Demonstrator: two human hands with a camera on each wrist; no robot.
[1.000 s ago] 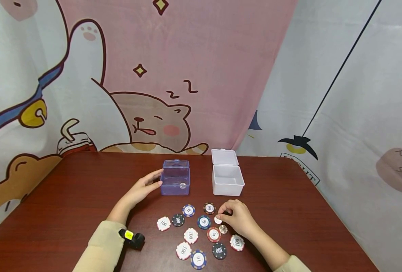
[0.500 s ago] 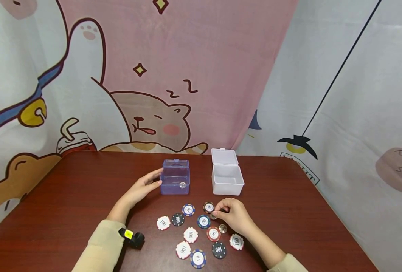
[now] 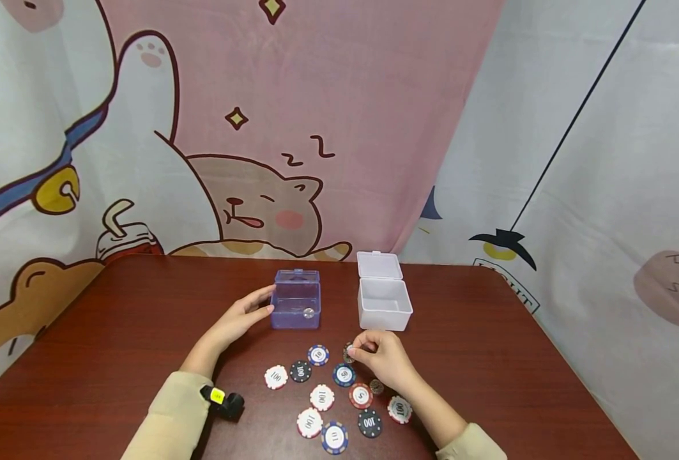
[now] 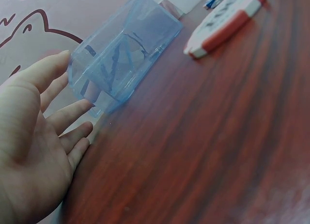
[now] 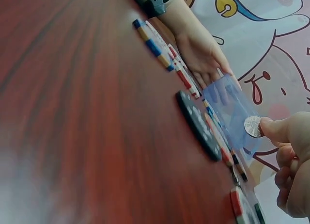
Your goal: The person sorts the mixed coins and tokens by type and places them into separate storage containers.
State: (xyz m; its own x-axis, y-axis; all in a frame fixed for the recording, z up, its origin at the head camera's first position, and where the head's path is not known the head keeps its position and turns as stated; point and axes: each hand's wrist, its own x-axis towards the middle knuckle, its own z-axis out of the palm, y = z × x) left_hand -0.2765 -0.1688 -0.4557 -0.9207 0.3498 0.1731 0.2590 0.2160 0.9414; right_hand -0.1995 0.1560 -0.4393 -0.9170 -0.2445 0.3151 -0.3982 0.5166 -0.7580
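My right hand [image 3: 386, 359] pinches a silver coin [image 5: 253, 126] between thumb and fingers, over a dark poker chip [image 3: 347, 355] that it partly covers. At the left side of a clear blue plastic box [image 3: 296, 320], my left hand [image 3: 237, 324] touches the wall with fairly straight fingers. The box's lid is up, and one coin [image 3: 308, 313] shows in it. Another coin [image 3: 376, 387] lies on the table below the right hand, beside a red poker chip [image 3: 361, 396].
A white plastic box [image 3: 385, 319] with its lid up stands right of the blue one. Several poker chips, such as a blue one [image 3: 335, 437] and a black one [image 3: 370, 423], are spread over the near part of the brown table [image 3: 144, 319]. A patterned curtain hangs behind.
The right hand has picked up the coin from beside the chips and moved it left and away from me, toward the blue box. The left hand stays at that box.
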